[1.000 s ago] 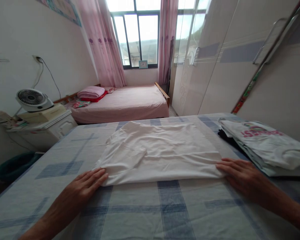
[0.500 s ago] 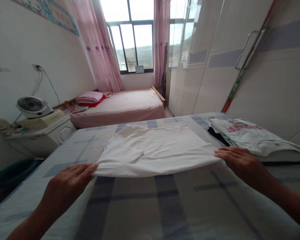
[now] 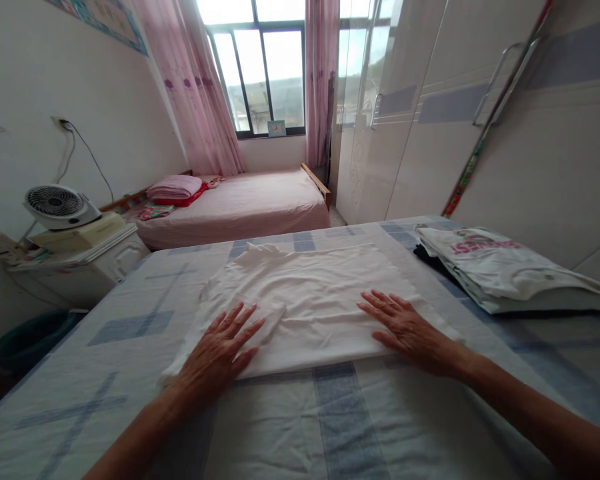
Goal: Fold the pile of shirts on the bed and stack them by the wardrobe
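Observation:
A white garment, probably a shirt [image 3: 315, 300], lies spread on the bed with blue-patterned sheet [image 3: 340, 413]. Its near edge runs straight, and small wrinkles cross its surface. On its left part rests my left hand [image 3: 220, 347], palm down with the fingers spread. My right hand [image 3: 405, 330] lies flat on the right part, fingers stretched out and pointing left. Neither hand grips the cloth. The far left corner of the garment is bunched up a little.
A stack of folded clothes [image 3: 515, 270] with a printed white top sits at the right. Beyond are a pink-covered bed [image 3: 260, 203] and a wardrobe [image 3: 430, 87]. A fan [image 3: 57, 205] stands on a box over a cabinet at the left, with a dark bin [image 3: 35, 340] below.
Both hands have let go of the garment's near corners and moved inward onto its top. The near edge, held up before, now lies down on the bed, closer to me.

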A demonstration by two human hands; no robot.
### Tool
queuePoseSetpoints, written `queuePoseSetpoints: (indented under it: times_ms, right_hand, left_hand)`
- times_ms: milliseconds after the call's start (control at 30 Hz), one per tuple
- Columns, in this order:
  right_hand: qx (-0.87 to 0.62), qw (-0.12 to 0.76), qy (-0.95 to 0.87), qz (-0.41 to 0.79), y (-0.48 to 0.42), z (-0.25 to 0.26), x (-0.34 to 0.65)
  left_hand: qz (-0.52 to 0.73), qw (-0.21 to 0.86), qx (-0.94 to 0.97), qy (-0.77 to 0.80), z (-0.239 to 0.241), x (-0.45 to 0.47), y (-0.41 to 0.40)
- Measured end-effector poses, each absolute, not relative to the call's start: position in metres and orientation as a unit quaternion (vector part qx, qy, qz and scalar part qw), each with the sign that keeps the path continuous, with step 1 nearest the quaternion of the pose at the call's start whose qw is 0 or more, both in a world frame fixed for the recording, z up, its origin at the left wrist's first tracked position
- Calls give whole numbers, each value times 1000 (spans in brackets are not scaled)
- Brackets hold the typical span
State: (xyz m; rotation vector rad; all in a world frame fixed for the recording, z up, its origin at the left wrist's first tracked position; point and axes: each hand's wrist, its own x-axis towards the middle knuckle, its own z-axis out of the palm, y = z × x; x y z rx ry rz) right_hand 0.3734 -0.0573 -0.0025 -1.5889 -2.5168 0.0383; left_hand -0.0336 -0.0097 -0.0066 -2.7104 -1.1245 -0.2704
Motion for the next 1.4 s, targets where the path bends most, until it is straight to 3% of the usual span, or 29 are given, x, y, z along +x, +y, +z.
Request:
queuePoseSetpoints:
  times_ms: [167,333,633,800,933,1200,1400]
  right_hand:
    - [-595,71,-799,-48,-53,-48,409]
    - [-607,80,-785,-94,-52,-68,435]
    - [-528,112,-837,-85,-41,-33,389]
    - [-509,86,-855,-48,-38,-44,377]
    - [-511,94,-854,-25,-34,-46,387]
    - [-591,211,-778,-44,53,-11,426]
    - [-655,183,-730,-70,143,-20,475]
  left_hand:
    - [-32,17,-883,-469,-28,-43,-12]
    - [-35,-43,-864,-500,-17,-40,-18]
    - [-118,0,-883,-455,3,-31,7]
    - [-90,-49,-864,-494,-19,-35,13]
    - [-105,-84,-849,-511,-9,-42,20]
    - [-159,-48,-765,-623,34,-58,113]
    - [-160,-93,-732,-656,23,-44,192]
